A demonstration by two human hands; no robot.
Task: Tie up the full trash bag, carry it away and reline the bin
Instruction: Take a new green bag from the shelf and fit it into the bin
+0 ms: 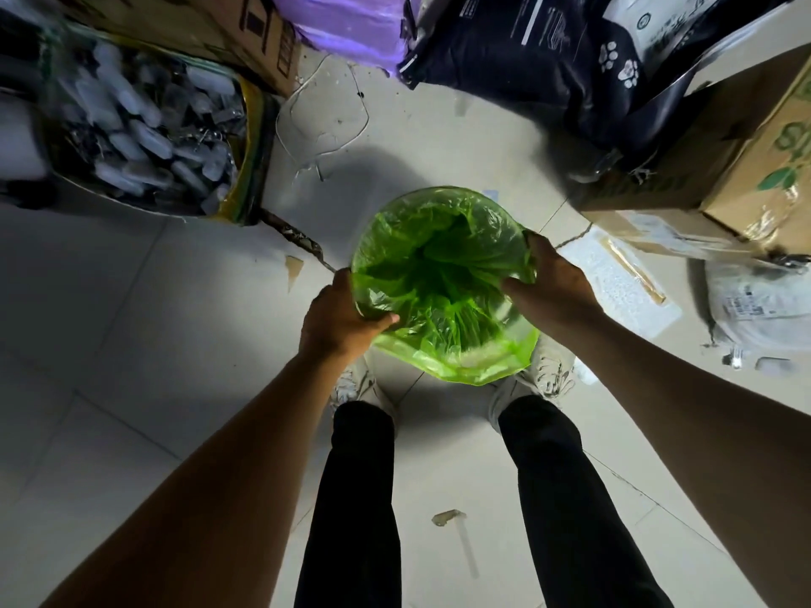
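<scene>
A translucent green trash bag (443,274) lines a round bin on the floor just in front of my feet; the plastic covers the bin itself. The bag's mouth is stretched over the rim and its edge hangs down the near side. My left hand (342,318) grips the bag's edge at the left of the rim, thumb inside. At the right of the rim, my right hand (553,287) holds the plastic the same way. The inside of the bag looks dark green, with no trash showing.
A large sack of clear plastic bottles (140,125) stands at the back left. Cardboard boxes (719,168), a dark pet-food bag (548,50) and a purple bag (346,24) crowd the back and right. A loose wire (322,116) lies on the tiled floor.
</scene>
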